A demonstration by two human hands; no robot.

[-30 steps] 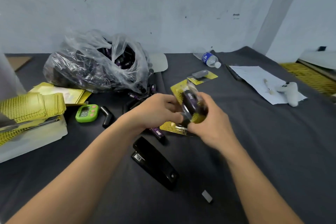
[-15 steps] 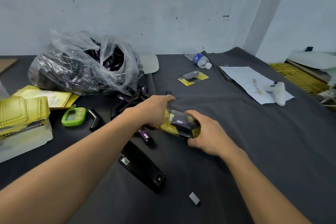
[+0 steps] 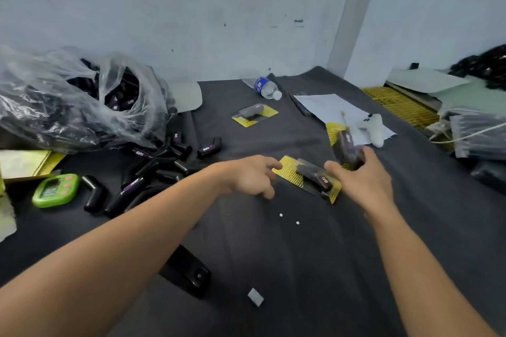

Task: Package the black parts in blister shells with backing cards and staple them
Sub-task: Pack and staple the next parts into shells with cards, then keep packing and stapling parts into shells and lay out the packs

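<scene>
Head view, right hand [image 3: 364, 180]: grips the lifted pack [image 3: 347, 149], a blister shell with a black part on a yellow card, raised and tilted off to the right. Half a second ago it was down at table centre under both hands.
Head view, left hand [image 3: 247, 176]: has let go and holds nothing. Fingers are loosely curled, tips just beside the near corner of the flat pack [image 3: 312, 176]; can't tell if they touch.
Flat pack: lies on the dark cloth [image 3: 301, 254] between the hands, shell up, part inside.
Blur: the lifted pack is smeared by motion, so staples can't be seen on it.
Read: the lifted pack is probably finished and going to the side; the flat pack is likely next.
Stapler [image 3: 191, 276]: on the cloth, partly under the left forearm, untouched.
Far pack [image 3: 254, 115]: already set aside toward the wall.
Supply: loose black parts [image 3: 167, 161] beside the bag [image 3: 68, 107]; plenty left.
</scene>
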